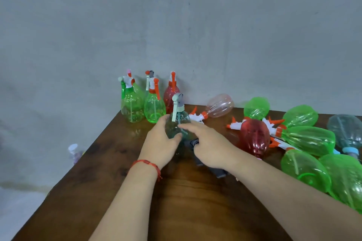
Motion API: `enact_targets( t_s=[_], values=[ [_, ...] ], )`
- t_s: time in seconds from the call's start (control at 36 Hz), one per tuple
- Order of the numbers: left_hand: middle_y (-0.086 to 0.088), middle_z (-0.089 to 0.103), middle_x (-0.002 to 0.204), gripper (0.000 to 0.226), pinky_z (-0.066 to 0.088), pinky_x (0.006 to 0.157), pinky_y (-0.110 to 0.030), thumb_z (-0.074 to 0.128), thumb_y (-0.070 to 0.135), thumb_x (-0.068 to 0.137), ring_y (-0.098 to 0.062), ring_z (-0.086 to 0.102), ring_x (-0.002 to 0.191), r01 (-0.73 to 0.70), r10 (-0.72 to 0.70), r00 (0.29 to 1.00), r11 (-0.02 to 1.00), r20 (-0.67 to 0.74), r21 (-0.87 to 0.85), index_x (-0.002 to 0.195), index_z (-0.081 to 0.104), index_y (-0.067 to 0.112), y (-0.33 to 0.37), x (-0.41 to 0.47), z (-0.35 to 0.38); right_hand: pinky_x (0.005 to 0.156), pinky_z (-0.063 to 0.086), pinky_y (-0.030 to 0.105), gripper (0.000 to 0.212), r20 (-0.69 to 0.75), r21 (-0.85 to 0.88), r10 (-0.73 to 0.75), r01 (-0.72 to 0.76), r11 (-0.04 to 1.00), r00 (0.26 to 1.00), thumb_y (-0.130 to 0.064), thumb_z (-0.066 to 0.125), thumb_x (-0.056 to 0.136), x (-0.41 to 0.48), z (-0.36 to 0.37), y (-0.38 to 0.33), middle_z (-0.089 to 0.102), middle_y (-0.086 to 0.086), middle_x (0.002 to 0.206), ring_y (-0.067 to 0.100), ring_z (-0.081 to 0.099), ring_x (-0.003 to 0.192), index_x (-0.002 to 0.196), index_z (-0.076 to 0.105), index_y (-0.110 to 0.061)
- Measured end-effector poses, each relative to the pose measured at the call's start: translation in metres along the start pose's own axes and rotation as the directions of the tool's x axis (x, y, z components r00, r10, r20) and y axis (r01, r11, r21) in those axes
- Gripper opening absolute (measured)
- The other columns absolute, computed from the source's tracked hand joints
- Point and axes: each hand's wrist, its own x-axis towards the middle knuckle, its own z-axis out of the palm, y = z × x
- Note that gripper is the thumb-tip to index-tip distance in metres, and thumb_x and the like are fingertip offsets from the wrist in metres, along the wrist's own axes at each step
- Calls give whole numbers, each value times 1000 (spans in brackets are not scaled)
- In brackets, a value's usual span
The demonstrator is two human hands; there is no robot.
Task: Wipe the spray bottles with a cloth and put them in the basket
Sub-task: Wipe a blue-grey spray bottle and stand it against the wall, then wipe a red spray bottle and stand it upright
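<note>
Teal spray bottle (180, 121) upright, in hand for wiping.
Fingers of the left hand (159, 143) wrap it near the table (195, 205) far edge; the right hand (210, 143), immediately right, clutches the cloth (219, 173).

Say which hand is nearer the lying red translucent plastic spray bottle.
Right. The right hand is beside the red bottle, apart; the left hand grips the upright teal plastic spray bottle farther off.

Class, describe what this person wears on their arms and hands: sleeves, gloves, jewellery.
No sleeves and no gloves show: both forearms are uncovered to the frame's edge. A red thread bracelet circles the wrist of the left hand. No ring or watch shows on the right hand.
</note>
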Motion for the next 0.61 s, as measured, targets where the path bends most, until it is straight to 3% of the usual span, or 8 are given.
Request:
enact_targets(
  t_s=[0.03, 0.08, 0.17, 0.22, 0.33, 0.42, 0.56, 0.61],
  values=[
    [10, 57, 140, 69, 32, 96, 2, 73, 20, 100, -9, 54, 130, 2, -2, 1000, 1000, 3, 24, 160, 41, 25, -2, 1, -1, 94, 39, 12, 82, -1, -22, -1, 1, 1000, 1000, 6, 51, 95, 6, 1, -1, 32, -16, 168, 14, 48, 142, 156, 41, -47],
    [2, 48, 160, 72, 33, 115, -20, 69, 22, 101, -21, 44, 149, 9, -9, 1000, 998, -5, 64, 165, 35, 24, -6, 3, -4, 98, 40, 15, 81, 4, -65, 2, -2, 998, 1000, 5, 51, 95, 20, 1, -1, 30, -13, 169, 17, 48, 143, 158, 40, -46],
    [-4, 43, 165, 72, 36, 121, -39, 66, 27, 102, -27, 39, 152, 48, -46, 998, 997, -39, 53, 166, 32, 25, -12, 7, -4, 112, 36, 22, 80, -2, -108, 14, -14, 994, 1000, 5, 52, 94, 42, 2, 0, 25, -8, 173, 20, 36, 154, 158, 41, -41],
    [-5, 42, 164, 70, 40, 118, -42, 65, 31, 103, -28, 41, 151, 68, -66, 997, 997, -51, 46, 165, 32, 25, -14, 9, -2, 117, 34, 25, 77, -17, -124, 13, -15, 992, 1000, 3, 53, 93, 56, 1, 0, 30, -7, 171, 20, 39, 152, 158, 43, -37],
    [-2, 44, 159, 64, 44, 103, -37, 64, 36, 103, -26, 47, 143, 67, -64, 997, 995, -50, 69, 160, 36, 28, -19, 13, 0, 103, 46, 25, 74, -39, -100, 34, -38, 994, 999, 4, 51, 93, 78, -1, -3, 40, -5, 166, 22, 52, 139, 157, 45, -32],
    [-1, 47, 157, 59, 43, 107, -39, 64, 43, 104, -26, 46, 144, 65, -63, 998, 995, -31, 76, 157, 42, 28, -22, 14, 1, 94, 45, 20, 74, -36, -88, 23, -26, 996, 999, 6, 52, 91, 88, -1, -3, 42, -4, 164, 20, 53, 138, 156, 47, -31],
    [-2, 56, 143, 58, 48, 108, -48, 59, 62, 101, -28, 54, 130, 52, -56, 998, 992, 26, 117, 148, 52, 28, -23, 16, 3, 106, 41, 23, 71, -61, -43, 27, -29, 999, 998, 3, 55, 92, 82, -5, -5, 47, -2, 161, 20, 49, 143, 154, 49, -31],
    [-3, 59, 137, 51, 47, 107, -48, 56, 60, 103, -31, 53, 131, 49, -59, 997, 984, 54, 174, 143, 55, 29, -24, 16, 4, 102, 43, 24, 67, -103, -22, 23, -26, 999, 994, 1, 55, 93, 71, -10, -3, 53, -5, 155, 18, 53, 136, 150, 52, -34]
  ],
)
